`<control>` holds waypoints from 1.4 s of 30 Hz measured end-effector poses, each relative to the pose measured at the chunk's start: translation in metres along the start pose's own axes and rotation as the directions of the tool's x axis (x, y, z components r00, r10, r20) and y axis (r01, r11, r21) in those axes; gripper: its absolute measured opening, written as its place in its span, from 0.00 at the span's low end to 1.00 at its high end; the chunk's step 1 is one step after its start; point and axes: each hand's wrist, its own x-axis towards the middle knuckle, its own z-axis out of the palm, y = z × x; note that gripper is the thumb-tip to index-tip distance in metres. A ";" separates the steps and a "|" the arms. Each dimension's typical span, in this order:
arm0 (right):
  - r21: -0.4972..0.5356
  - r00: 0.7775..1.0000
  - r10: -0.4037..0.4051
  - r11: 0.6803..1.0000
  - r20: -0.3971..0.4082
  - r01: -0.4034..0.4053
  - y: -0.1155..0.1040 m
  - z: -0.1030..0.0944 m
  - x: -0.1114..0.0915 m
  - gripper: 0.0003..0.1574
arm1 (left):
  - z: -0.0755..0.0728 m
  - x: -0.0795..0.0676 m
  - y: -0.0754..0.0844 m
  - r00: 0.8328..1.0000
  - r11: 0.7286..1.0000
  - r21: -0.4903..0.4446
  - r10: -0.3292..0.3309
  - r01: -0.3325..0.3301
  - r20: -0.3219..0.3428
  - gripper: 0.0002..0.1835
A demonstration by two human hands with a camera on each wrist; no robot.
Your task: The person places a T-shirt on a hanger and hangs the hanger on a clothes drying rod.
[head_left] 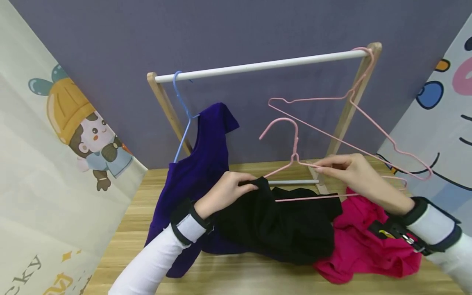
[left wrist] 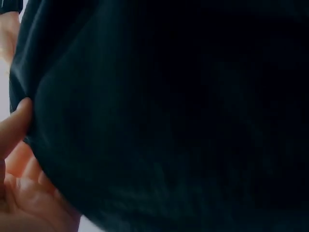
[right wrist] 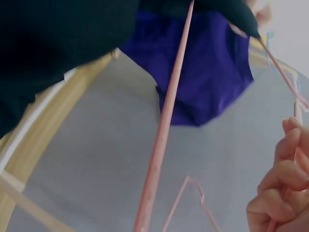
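With thumb and fingers, my left hand (head_left: 228, 191) pinches the edge of a black garment (head_left: 291, 229), whose dark cloth (left wrist: 145, 116) fills most of the left wrist view. One arm of a pink hanger (head_left: 296, 141) runs into this garment on the left. My right hand (head_left: 350, 172) holds the hanger's other arm near its neck, its hook pointing up. In the right wrist view the fingers (right wrist: 277, 193) curl round the thin pink wire, and the hanger's bottom bar (right wrist: 166, 116) crosses the middle. The garment's lower part hangs over the wooden surface.
A rack with a white rail (head_left: 258, 66) stands behind. From its left end hangs a blue hanger (head_left: 187, 133) bearing a purple garment (head_left: 206, 143); a bare pink hanger (head_left: 313, 99) hangs at the right end. A bright pink garment (head_left: 365, 246) lies crumpled at right on the wooden surface (head_left: 125, 241).
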 end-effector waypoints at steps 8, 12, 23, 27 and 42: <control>0.040 0.994 -0.113 0.993 0.004 0.112 -0.002 0.033 0.009 0.09 | 0.011 0.010 0.007 0.997 0.996 -0.071 -0.048 0.044 -0.058 0.06; 0.047 0.988 -0.157 0.987 0.001 0.157 -0.002 0.043 0.014 0.08 | 0.013 0.014 0.011 0.992 0.992 -0.089 -0.093 0.085 -0.090 0.07; -0.045 0.955 -0.270 0.963 -0.119 0.266 -0.016 0.047 0.018 0.13 | 0.008 0.021 0.015 0.986 0.991 -0.109 -0.090 0.075 -0.143 0.09; -0.063 0.893 -0.389 0.921 -0.225 0.386 -0.026 0.044 0.015 0.19 | 0.000 0.021 0.016 0.983 0.990 -0.120 -0.089 0.070 -0.162 0.08; 0.182 0.975 -0.219 0.961 0.038 0.208 -0.029 0.036 -0.005 0.11 | -0.021 0.021 0.012 0.975 0.981 -0.182 -0.096 0.060 -0.200 0.06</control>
